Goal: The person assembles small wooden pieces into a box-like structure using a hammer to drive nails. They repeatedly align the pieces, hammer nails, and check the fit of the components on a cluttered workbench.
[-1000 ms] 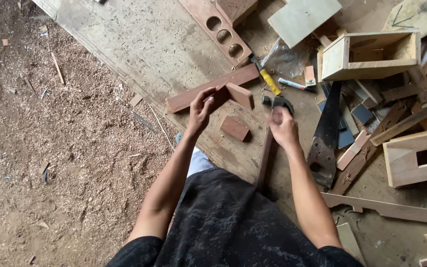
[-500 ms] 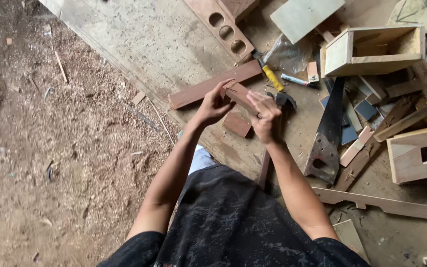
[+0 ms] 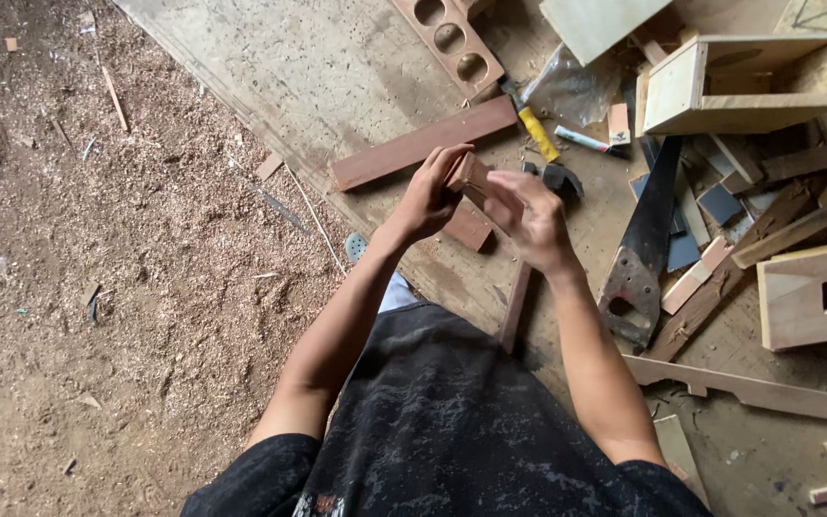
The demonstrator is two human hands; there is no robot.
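I hold a small reddish wood block [image 3: 471, 178] up in front of me, above the plywood sheet [image 3: 337, 77] that serves as my work surface. My left hand [image 3: 430, 196] has its grip closed around the block's near side, and my right hand [image 3: 533, 222] pinches its other end, fingers [image 3: 519, 182] curled over the top. Directly under the block lies a second small block [image 3: 468, 230]. At 11 o'clock from my hands a long reddish board [image 3: 420, 144] lies flat. At 3 o'clock a handsaw [image 3: 645, 239] rests among offcuts, and at 1 o'clock stands an open pale wooden box [image 3: 744, 84]. At 9 o'clock the sheet ends and the ground is bare dirt strewn with sawdust [image 3: 126, 258] and chips.
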